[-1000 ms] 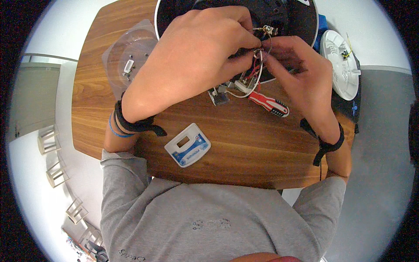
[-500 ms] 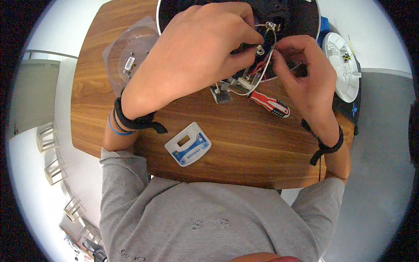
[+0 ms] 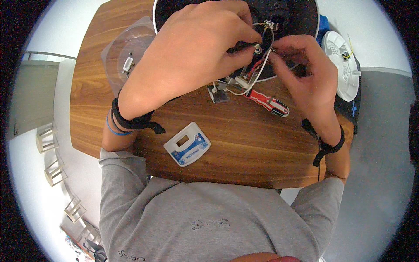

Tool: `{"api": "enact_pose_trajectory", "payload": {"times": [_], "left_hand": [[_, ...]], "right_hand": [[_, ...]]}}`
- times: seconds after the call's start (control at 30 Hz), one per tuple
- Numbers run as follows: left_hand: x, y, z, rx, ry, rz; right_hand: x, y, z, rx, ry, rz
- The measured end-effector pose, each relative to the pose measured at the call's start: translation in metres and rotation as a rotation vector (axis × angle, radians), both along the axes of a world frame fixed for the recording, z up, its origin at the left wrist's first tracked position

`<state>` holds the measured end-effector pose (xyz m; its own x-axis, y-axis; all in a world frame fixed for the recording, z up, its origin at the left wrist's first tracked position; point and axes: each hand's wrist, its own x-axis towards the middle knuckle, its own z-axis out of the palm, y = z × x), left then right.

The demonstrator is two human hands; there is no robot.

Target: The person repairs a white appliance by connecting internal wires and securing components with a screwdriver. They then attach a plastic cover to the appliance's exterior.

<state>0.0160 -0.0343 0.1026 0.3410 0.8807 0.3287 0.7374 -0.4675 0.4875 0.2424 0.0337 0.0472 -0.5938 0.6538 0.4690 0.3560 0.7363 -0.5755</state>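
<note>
My left hand (image 3: 192,56) reaches into a black round housing (image 3: 294,19) with a white rim, fingers closed at a small metal piece (image 3: 257,49). My right hand (image 3: 307,78) pinches a white wire (image 3: 267,59) just right of it. Red wires (image 3: 257,66), a small light-coloured component (image 3: 244,81) and a metal plate (image 3: 218,94) lie below my fingers. A red, white and black screwdriver handle (image 3: 270,104) rests at the housing's front. A white panel (image 3: 187,144) with a cut-out and blue label lies nearer me on the wooden table (image 3: 231,139).
A clear plastic tray (image 3: 114,59) at left holds a white part (image 3: 128,64) and several small bits. At right, a white oval cover (image 3: 338,65) with thin wires stands beside blue and black objects. Chairs (image 3: 54,172) stand along the left.
My right hand has moved slightly rightward, opening a gap from my left fingertips, where the small metal piece now shows. My left hand has shifted slightly up and left.
</note>
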Motion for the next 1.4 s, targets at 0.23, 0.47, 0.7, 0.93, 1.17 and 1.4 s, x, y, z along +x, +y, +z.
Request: {"api": "enact_pose_trajectory", "payload": {"times": [0.23,0.47,0.7,0.93,1.17,1.4], "left_hand": [[-0.001,0.001,-0.003,-0.002,0.006,-0.007],[-0.002,0.000,-0.002,0.005,0.003,-0.011],[-0.003,-0.002,-0.002,-0.006,-0.008,-0.010],[-0.003,-0.002,-0.005,0.036,-0.010,-0.003],[-0.005,-0.003,-0.007,0.099,-0.022,-0.032],[-0.013,0.004,-0.018,0.040,-0.062,-0.049]], "right_hand": [[0.001,0.004,0.003,-0.085,0.009,0.041],[0.000,0.007,0.004,0.022,-0.008,0.093],[-0.002,-0.001,0.007,0.147,-0.080,0.059],[-0.002,-0.001,0.009,0.292,-0.113,0.143],[-0.006,-0.004,0.010,0.262,-0.146,0.122],[-0.003,0.001,0.012,0.358,-0.188,0.182]]}}
